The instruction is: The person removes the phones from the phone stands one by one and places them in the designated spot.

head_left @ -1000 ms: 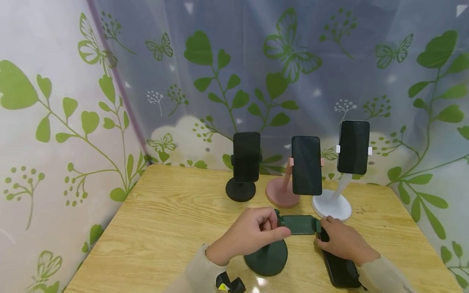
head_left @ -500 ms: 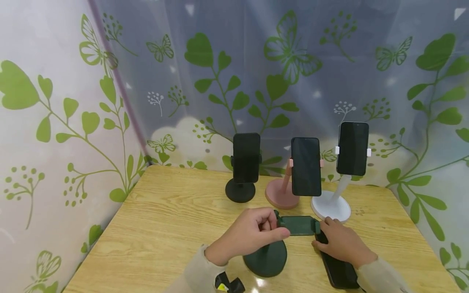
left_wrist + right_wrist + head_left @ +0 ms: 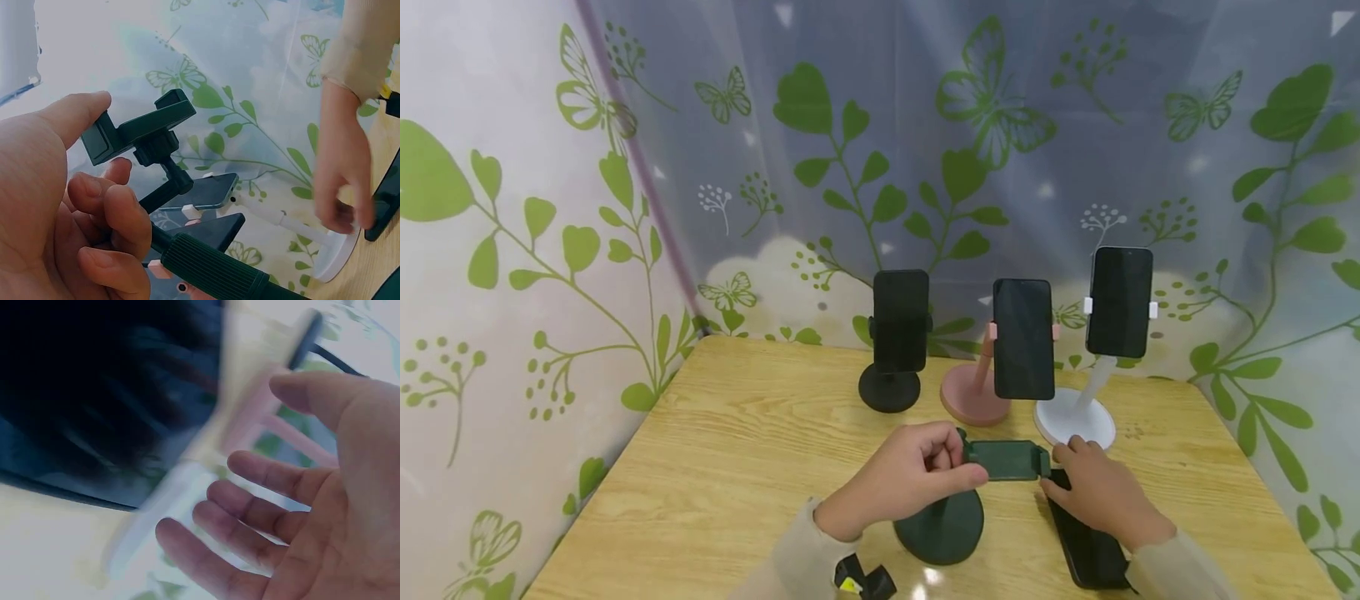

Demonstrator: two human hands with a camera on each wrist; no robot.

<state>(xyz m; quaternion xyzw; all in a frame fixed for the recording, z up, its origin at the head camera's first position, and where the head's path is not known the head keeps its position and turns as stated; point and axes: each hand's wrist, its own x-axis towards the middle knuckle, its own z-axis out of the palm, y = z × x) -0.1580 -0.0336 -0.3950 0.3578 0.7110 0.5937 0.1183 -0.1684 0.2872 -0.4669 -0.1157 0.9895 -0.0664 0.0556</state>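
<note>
A dark green phone stand (image 3: 946,533) stands on the table, its clamp (image 3: 1003,461) spread with no phone in it. My left hand (image 3: 904,477) pinches the clamp's left end, with one fingertip at its outer face in the left wrist view and the other fingers curled below. My right hand (image 3: 1103,492) hovers by the clamp's right end, over the upper part of a black phone (image 3: 1090,554) lying on the table. In the right wrist view its fingers (image 3: 256,506) are relaxed and hold nothing, with the phone's dark screen (image 3: 106,394) beside them.
Behind stand three phone stands, each bearing a phone: a black one (image 3: 889,390), a pink one (image 3: 973,396) and a white one (image 3: 1075,421). The wooden table (image 3: 737,467) extends to the left. A patterned cloth (image 3: 850,167) hangs behind it.
The right hand has shifted slightly up and away from the clamp's right end, and it is blurred now in its wrist view. The left hand keeps its hold on the green stand.
</note>
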